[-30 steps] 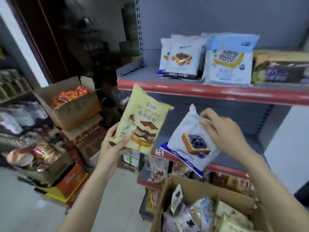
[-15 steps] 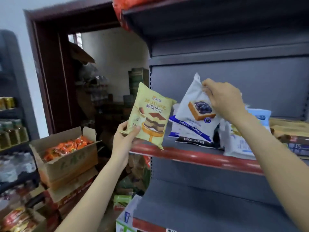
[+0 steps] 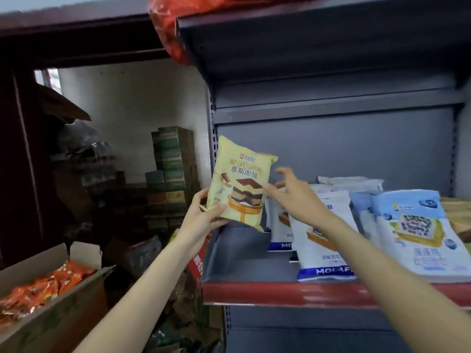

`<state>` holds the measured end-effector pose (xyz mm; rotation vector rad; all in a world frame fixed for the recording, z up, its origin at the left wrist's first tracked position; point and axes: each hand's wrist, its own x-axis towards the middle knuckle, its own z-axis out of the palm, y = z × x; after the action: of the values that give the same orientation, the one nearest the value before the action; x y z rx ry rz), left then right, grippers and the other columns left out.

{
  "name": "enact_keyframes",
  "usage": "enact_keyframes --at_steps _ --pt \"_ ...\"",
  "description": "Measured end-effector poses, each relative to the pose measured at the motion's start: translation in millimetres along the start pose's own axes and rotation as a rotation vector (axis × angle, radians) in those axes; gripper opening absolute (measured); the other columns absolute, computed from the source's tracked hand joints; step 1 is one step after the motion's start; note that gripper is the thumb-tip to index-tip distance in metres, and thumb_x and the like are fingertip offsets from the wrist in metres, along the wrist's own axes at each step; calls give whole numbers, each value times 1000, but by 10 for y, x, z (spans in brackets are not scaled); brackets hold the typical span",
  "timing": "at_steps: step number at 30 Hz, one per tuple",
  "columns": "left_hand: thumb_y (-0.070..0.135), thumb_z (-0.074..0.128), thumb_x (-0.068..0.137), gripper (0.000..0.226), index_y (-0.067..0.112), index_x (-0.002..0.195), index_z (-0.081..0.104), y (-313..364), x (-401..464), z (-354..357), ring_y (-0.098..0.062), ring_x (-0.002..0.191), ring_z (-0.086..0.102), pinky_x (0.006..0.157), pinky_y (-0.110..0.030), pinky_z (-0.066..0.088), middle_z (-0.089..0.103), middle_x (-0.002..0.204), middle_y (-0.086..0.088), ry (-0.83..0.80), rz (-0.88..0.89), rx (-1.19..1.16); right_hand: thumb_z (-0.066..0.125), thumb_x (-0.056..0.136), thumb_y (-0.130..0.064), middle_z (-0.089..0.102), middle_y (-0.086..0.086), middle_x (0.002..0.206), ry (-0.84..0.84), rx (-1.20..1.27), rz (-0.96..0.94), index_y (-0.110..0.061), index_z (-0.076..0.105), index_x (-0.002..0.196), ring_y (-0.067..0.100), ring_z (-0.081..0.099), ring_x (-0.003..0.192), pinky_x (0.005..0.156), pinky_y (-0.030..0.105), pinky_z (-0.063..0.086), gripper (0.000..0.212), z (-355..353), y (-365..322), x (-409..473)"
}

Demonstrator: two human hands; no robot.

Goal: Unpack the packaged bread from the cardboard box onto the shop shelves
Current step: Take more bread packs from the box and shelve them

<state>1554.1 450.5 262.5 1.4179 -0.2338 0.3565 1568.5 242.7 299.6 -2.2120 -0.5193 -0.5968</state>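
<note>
My left hand [image 3: 204,215] grips the lower left corner of a yellow mousse bread packet [image 3: 240,182], held upright over the left end of the grey shelf [image 3: 244,268]. My right hand [image 3: 295,197] hovers open, fingers spread, beside the packet's right edge and over the white bread packets. A white and blue blueberry toast packet [image 3: 322,248] lies on the shelf under my right forearm, on other white packets. A light blue bread packet [image 3: 418,235] lies to the right of them. The cardboard box with the bread is out of view.
The shelf has a red front edge [image 3: 280,293] and a grey shelf above [image 3: 318,34]. A red bag [image 3: 168,29] hangs over the upper shelf's left corner. An open carton of orange snack packets [image 3: 46,281] stands at lower left. Green cartons [image 3: 173,169] are stacked behind.
My right hand has laid the white blueberry toast packet on the shelf, let go of it and moved left towards the yellow packet. My left hand brought the yellow packet closer to the shelf.
</note>
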Motion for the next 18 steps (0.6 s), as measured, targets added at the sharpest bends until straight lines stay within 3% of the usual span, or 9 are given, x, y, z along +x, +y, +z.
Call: enact_keyframes --at_steps 2,4,6,8,9,11,14,16,18 --pt "4 61 88 54 19 135 39 -54 148 -40 -20 101 66 80 -34 58 62 119 -7 -20 -29 -109 57 90 -41 56 -2 124 -102 195 45 -24 10 146 19 57 110 90 35 48 75 271 -88 109" --pt "9 64 87 56 18 136 40 -124 274 -80 -20 104 65 83 -34 57 62 122 -7 -33 -32 -120 66 86 -30 51 -4 131 -75 440 83 -26 4 146 12 55 112 86 23 46 87 484 -78 246" --pt "28 69 84 57 22 134 43 -187 400 -163 -15 110 61 88 -31 53 60 126 0 -20 109 278 72 81 -18 48 -2 134 32 578 118 -23 6 145 12 52 115 86 21 45 91 625 -10 387" --pt "47 70 79 69 25 138 40 -281 512 -272 -12 119 53 95 -32 46 53 133 6 -22 242 710 69 83 -12 49 0 133 112 453 102 -24 3 147 14 54 112 86 27 45 93 707 84 505" --pt "52 70 76 78 24 142 36 -332 554 -323 -13 124 48 99 -34 44 49 138 5 -47 224 803 66 85 -11 52 0 128 128 312 87 -27 -1 147 15 57 105 81 30 46 92 743 137 544" --pt "53 72 74 91 23 147 26 -439 618 -399 -18 132 42 103 -38 40 40 147 1 -115 120 886 59 89 -11 56 6 115 132 21 59 -36 -7 146 21 59 90 70 33 47 91 822 203 593" --pt "41 72 79 85 21 147 24 -565 658 -440 -19 130 44 96 -31 42 39 147 -1 -199 52 923 49 90 -9 49 13 109 107 -198 67 -43 -9 144 30 55 89 78 39 48 86 1016 256 662" --pt "33 69 84 75 18 145 28 -617 654 -467 -18 125 47 87 -22 38 43 145 -1 -208 43 898 46 89 -5 47 15 115 115 -174 108 -41 -6 145 32 54 95 86 42 48 84 1185 298 755" --pt "35 66 86 74 16 146 27 -687 670 -519 -19 130 43 91 -23 36 41 146 -2 -205 5 887 43 89 -1 42 11 123 104 -31 177 -33 -4 148 27 52 98 90 37 45 82 1357 364 831"
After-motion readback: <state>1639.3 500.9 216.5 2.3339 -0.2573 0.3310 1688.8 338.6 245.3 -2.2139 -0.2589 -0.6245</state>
